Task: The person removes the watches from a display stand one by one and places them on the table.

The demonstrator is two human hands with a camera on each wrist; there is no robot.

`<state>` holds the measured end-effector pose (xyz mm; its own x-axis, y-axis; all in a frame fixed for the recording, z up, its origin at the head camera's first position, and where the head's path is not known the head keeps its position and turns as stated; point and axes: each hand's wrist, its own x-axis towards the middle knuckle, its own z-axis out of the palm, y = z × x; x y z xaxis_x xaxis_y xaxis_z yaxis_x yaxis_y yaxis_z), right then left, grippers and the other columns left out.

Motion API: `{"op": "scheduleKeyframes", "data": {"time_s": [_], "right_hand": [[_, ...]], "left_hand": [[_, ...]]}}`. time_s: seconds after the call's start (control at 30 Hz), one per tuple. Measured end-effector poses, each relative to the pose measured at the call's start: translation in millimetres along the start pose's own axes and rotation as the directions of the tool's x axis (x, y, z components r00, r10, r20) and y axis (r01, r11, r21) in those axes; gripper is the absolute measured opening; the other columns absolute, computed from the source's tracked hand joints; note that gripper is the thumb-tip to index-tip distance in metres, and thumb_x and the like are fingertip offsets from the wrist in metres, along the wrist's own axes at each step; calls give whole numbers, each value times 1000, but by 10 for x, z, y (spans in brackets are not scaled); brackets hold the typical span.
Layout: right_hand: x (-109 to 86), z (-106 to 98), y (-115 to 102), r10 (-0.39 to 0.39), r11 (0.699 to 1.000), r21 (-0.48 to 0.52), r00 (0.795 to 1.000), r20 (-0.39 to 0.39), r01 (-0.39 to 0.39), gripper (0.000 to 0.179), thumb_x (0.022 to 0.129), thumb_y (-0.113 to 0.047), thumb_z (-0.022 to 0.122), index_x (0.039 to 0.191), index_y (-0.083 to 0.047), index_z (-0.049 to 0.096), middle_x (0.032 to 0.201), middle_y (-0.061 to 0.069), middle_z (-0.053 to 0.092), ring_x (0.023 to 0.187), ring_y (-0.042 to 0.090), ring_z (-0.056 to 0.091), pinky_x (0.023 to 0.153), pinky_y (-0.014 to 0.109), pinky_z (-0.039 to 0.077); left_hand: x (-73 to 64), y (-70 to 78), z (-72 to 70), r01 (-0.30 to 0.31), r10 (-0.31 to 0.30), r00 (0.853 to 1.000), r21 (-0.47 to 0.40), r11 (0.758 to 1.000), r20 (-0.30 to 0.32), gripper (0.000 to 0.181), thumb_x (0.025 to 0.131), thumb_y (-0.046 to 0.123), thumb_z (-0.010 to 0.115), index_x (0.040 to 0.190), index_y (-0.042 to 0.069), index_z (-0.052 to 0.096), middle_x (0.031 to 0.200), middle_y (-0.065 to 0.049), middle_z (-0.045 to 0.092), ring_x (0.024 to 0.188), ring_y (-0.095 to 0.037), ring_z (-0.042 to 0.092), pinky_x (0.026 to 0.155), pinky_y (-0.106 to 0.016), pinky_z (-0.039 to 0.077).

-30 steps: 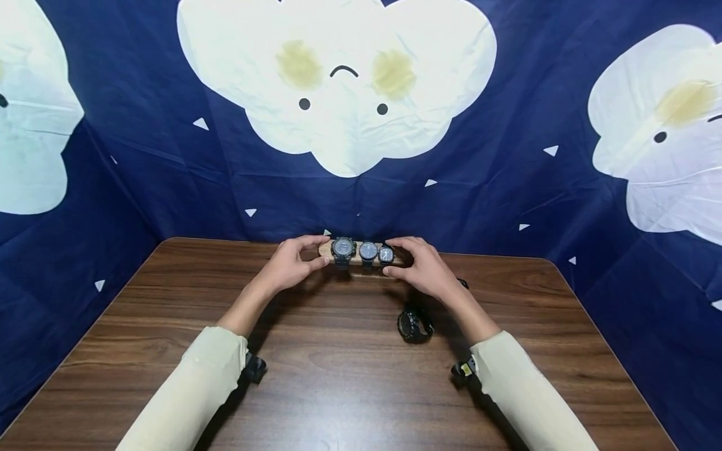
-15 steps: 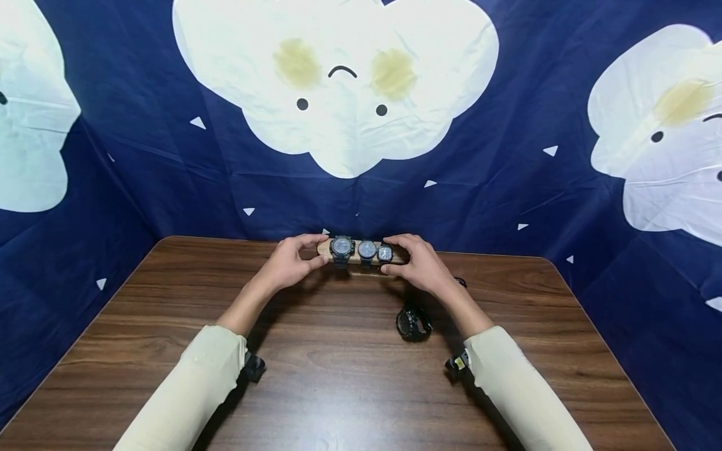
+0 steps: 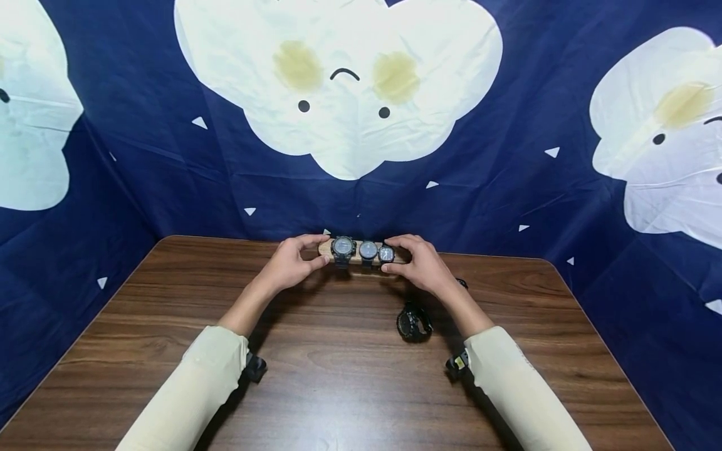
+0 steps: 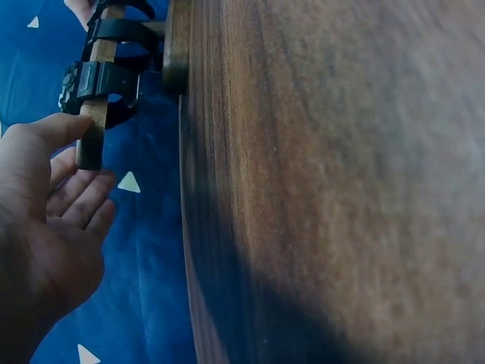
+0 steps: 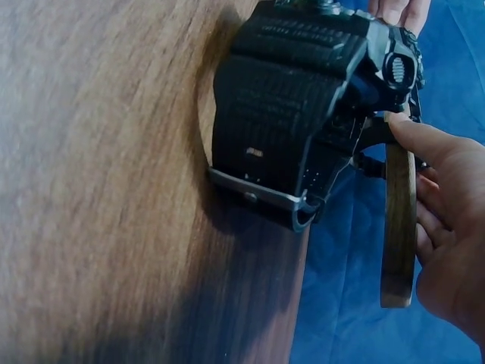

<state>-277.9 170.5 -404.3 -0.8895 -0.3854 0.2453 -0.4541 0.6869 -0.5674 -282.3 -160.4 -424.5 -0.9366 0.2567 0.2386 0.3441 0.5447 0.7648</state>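
A wooden watch stand, its bar [image 3: 324, 249] level at the back edge of the table, carries three dark wristwatches: a large one [image 3: 343, 246], a round one [image 3: 368, 250] and a small squarish one [image 3: 386, 254]. My left hand [image 3: 287, 264] pinches the bar's left end between thumb and fingers, as the left wrist view shows at the bar end [image 4: 92, 136]. At the other end, my right hand [image 3: 420, 264] grips the bar beside the small watch, thumb on the near side and fingers behind. The bar's free end [image 5: 400, 227] sticks out past that thumb in the right wrist view.
A black wristwatch [image 3: 413, 324] with its strap closed in a loop lies on the brown wooden table [image 3: 333, 376], left of the right forearm. Another dark item [image 3: 462, 283] is mostly hidden behind that forearm. Blue cloth [image 3: 361, 207] with clouds hangs right behind the table.
Both hands keep their places on the stand's bar. The right sleeve has shifted slightly left since a second ago; the watches look unchanged.
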Motion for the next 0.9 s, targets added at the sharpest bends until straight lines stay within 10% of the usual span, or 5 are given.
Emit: {"op": "scheduleKeyframes", "data": {"time_s": [0.9], "right_hand": [[37, -84, 32, -14, 997, -80, 999, 39, 17, 60, 96, -28, 93, 149, -7, 72, 153, 18, 71, 147, 43, 61, 126, 60, 48]], "left_hand": [[2, 31, 42, -6, 6, 1000, -10, 1000, -9, 51, 101, 16, 84, 149, 4, 72, 150, -22, 73, 132, -40, 75, 122, -61, 52]]}}
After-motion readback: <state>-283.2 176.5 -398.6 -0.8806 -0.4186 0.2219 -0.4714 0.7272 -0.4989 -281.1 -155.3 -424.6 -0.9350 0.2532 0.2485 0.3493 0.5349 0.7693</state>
